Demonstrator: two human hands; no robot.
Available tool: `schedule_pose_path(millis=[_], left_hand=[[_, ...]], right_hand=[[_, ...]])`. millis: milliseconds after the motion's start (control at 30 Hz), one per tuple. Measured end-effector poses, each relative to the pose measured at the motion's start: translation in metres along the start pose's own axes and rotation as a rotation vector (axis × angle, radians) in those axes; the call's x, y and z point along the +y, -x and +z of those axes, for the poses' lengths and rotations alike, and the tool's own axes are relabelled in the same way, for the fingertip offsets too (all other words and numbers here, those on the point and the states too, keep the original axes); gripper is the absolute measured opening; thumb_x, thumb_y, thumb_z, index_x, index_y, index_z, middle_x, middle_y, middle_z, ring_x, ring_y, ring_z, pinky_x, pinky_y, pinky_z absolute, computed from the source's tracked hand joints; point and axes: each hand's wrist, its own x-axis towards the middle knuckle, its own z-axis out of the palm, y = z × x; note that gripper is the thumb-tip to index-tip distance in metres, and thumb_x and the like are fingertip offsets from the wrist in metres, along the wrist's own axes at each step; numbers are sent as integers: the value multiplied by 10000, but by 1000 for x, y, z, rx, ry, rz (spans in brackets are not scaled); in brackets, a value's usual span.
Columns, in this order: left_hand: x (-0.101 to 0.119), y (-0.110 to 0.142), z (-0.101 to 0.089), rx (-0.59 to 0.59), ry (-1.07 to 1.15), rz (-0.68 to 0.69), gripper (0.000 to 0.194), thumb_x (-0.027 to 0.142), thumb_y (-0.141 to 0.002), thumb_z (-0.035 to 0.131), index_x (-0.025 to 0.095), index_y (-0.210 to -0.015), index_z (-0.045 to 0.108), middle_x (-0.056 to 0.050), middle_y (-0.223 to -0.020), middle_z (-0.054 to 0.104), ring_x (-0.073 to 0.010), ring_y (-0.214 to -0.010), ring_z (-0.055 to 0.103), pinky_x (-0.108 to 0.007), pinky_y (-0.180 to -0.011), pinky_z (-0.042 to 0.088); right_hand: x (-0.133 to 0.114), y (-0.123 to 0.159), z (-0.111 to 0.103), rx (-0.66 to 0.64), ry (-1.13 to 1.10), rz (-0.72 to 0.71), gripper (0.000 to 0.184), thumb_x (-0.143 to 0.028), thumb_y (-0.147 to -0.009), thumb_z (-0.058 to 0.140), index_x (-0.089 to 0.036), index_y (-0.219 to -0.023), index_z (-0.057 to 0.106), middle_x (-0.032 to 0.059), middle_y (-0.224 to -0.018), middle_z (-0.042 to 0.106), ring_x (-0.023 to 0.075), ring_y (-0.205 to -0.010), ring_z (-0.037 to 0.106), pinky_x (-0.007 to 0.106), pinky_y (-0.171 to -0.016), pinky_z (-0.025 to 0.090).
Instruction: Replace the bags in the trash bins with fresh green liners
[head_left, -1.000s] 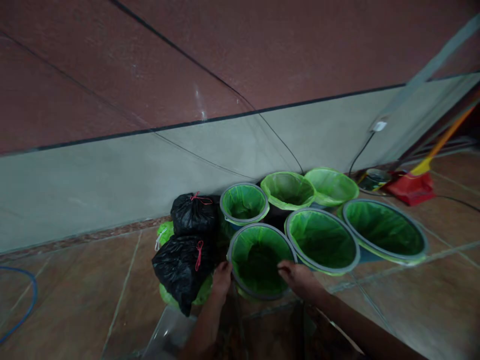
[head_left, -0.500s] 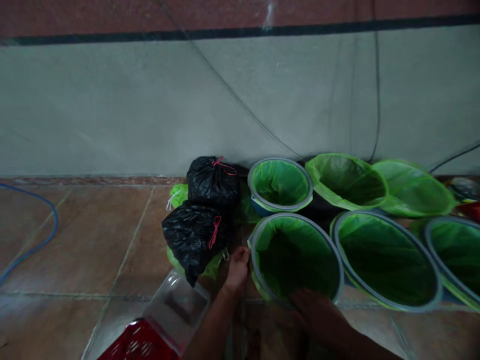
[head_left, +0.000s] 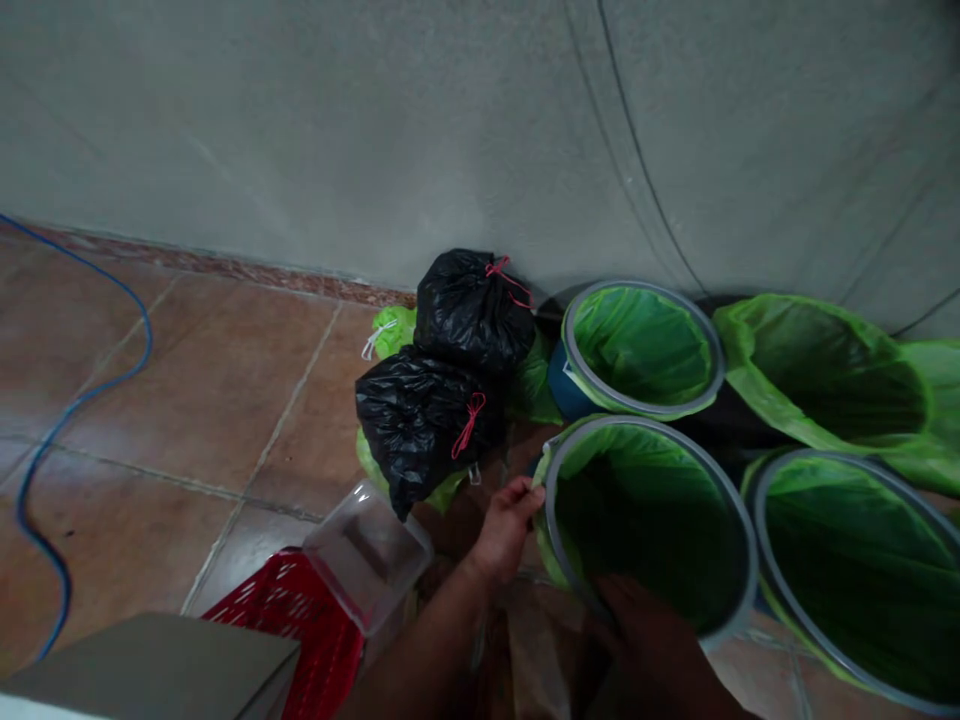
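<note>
My left hand (head_left: 511,528) is closed at the left rim of the nearest bin, pinching the edge of its green bin liner (head_left: 556,545). The bin's grey ring rim (head_left: 651,422) lies over the liner, which is folded outward. My right hand (head_left: 645,615) is at the near side of the same rim, in deep shade; its fingers are too dark to make out. Beside my left hand lies a tied black garbage bag (head_left: 420,420) with a red drawstring. A second black bag (head_left: 472,315) rests behind it against the wall.
Other lined bins stand around: one behind (head_left: 574,390), one at the right (head_left: 757,520), one at the back right (head_left: 727,330). A clear plastic container (head_left: 367,550) and red basket (head_left: 289,600) lie at lower left, near a grey box-like surface (head_left: 161,660). A blue hose (head_left: 90,395) crosses the floor.
My view has tilted down and turned left, so the bins appear larger and farther right. Both hands stay at the same bin's rim.
</note>
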Motion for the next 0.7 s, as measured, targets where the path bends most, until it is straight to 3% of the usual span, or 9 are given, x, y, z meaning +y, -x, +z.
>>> schedule_pose_path(millis=[100,200,367,500,700], left_hand=[[-3,-3,3,57,-56,49,372,495,-658,725,170,-686,546,52,-600,520,-69,-543,417,-213,-573,341],[-6,-9,5,103,-155,118,395,554,-714,646,177,-698,530,50,-616,501,-76,-557,398,-216,-564,327],[-11,-21,7,197,-510,337,408,546,-858,451,182,-686,519,39,-624,444,-97,-597,378,-234,-572,307],[-10,-29,9,251,-639,456,390,481,-905,396,187,-668,494,30,-643,449,-108,-636,406,-243,-611,324],[-6,-18,12,192,-400,354,408,552,-863,456,175,-731,542,27,-666,489,-109,-653,435,-233,-623,368]], right_hand=[[-3,-4,-6,56,10,-41,505,-333,-827,549,-173,-1306,532,139,-1271,608,274,-1115,597,425,-928,489],[8,-3,-16,138,104,-193,694,-336,-748,624,-185,-1397,430,133,-1352,551,295,-1192,534,453,-972,438],[40,4,-17,200,296,-337,690,-393,-741,665,-133,-1351,475,155,-1271,612,309,-1109,574,477,-940,426],[45,7,-3,95,299,-282,503,-366,-800,641,-150,-1250,580,136,-1153,680,286,-1005,631,461,-915,450],[4,-7,-7,-104,99,-20,436,-366,-856,568,-147,-1230,618,140,-1162,678,298,-1052,622,473,-950,444]])
